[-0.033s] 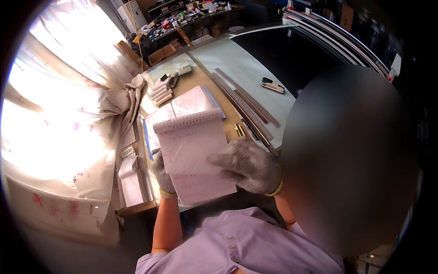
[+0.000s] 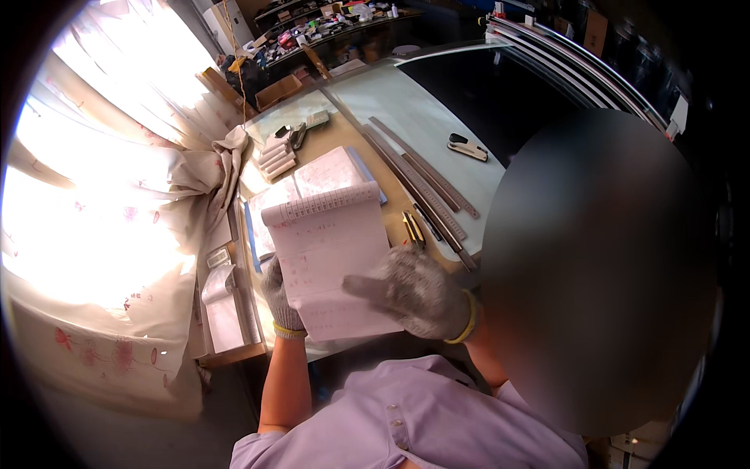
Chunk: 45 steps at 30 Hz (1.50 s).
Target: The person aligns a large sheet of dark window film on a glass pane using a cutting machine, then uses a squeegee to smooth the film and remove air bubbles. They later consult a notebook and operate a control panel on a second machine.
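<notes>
A notepad (image 2: 328,242) with white pages and handwritten lines is held up in front of me, its cover pages folded over the top. My left hand (image 2: 283,301), in a grey knit glove with a yellow cuff, grips its lower left edge; most of those fingers are behind the pad. Across the lower right of the page lies my right hand (image 2: 414,293), gloved alike, one finger stretched out to the left over the paper. Just beyond that hand is a yellow and black utility knife (image 2: 413,229). Behind the pad an open book of papers (image 2: 328,170) with a blue cover rests on the table.
Several metal rulers (image 2: 433,184) lie right of the book, with a stapler (image 2: 467,147) farther right. Pale rolls (image 2: 276,156) sit beyond the book. Another notepad (image 2: 224,313) is at the left edge, near a knotted curtain (image 2: 211,172). A blurred round shape (image 2: 601,273) covers the right side.
My right hand has shifted slightly left and down over the page, baring more of the utility knife. The page lies flatter, and the pad's lower edge sits a little higher.
</notes>
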Available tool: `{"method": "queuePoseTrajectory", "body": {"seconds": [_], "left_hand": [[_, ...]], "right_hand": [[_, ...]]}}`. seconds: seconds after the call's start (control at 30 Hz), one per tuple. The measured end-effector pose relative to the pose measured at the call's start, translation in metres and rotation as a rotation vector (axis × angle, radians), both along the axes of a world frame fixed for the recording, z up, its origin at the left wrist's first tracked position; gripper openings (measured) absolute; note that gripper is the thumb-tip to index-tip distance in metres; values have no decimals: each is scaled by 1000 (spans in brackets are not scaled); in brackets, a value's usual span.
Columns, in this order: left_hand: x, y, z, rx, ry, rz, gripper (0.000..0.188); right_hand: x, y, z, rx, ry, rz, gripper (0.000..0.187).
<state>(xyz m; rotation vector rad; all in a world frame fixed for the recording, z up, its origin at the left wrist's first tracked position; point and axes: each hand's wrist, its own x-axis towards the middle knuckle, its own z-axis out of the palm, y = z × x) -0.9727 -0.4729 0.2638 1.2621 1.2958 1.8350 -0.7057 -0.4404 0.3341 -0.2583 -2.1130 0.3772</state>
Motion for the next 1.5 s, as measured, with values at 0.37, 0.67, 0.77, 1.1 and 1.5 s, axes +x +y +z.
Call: {"method": "queuePoseTrajectory", "body": {"seconds": [0.37, 0.67, 0.77, 1.1, 1.5], "left_hand": [[11, -8, 7, -139, -187, 88, 24], [8, -5, 3, -114, -249, 100, 23], [4, -7, -3, -109, -331, 59, 24], [27, -11, -31, 63, -741, -518, 33], [43, -18, 0, 11, -1143, -340, 36]], "right_hand": [[-22, -2, -37, 75, -23, -99, 35], [-20, -5, -27, -116, 102, 106, 23], [-21, 1, -36, -458, 370, 99, 15], [-53, 16, -61, -986, 510, 193, 26], [-78, 11, -25, -758, 564, 214, 60]]}}
